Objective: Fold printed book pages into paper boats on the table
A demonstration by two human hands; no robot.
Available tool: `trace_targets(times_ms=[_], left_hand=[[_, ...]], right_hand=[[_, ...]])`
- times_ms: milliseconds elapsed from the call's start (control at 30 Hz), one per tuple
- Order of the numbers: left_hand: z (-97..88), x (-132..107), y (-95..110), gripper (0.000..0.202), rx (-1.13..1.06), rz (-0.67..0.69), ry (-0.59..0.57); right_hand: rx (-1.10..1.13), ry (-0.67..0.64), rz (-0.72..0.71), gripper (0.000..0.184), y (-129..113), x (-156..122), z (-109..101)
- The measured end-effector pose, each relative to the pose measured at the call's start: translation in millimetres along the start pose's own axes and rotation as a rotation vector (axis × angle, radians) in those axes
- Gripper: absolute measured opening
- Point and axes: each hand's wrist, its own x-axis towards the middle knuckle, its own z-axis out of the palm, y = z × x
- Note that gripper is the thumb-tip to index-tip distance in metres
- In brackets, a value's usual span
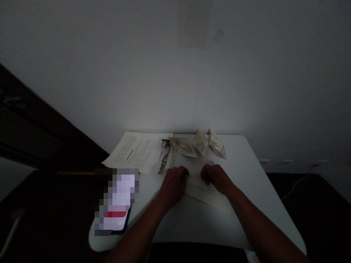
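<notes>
A printed sheet of paper (204, 194) lies on the white table between my two hands, its lower edge slanting down to the right. My left hand (175, 184) is closed at the sheet's upper left corner, the fingertips pressed together on it. Over the upper right part of the sheet, my right hand (215, 177) is curled with its fingers bent down onto the paper. Just beyond my hands stand three folded paper boats: a left one (183, 147), a middle one (200, 142) and a right one (217, 145).
Printed pages (137, 151) with a dark picture lie at the table's back left. A phone (119, 202) with a lit, blurred screen rests near the left edge. The white table (175, 223) stands against a pale wall (164, 73); a cable (297, 182) hangs at right.
</notes>
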Motion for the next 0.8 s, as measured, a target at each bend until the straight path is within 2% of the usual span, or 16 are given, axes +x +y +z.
trace_targets(times_ms=[233, 400, 533, 800], left_hand=[[2.0, -1, 0, 0.008, 0.009, -0.032, 0.033], [4.3, -3, 2, 0.004, 0.043, 0.027, 0.057], [5.9, -6, 6, 0.011, 0.114, 0.101, 0.078], [4.8, -9, 11, 0.018, 0.243, 0.224, 0.033]], right_hand=[[-0.026, 0.006, 0.017, 0.058, -5, 0, 0], [-0.053, 0.005, 0.008, 0.057, -6, -1, 0], [-0.049, 0.015, 0.01, 0.056, -6, -1, 1], [-0.046, 0.003, 0.008, 0.057, -6, 0, 1]])
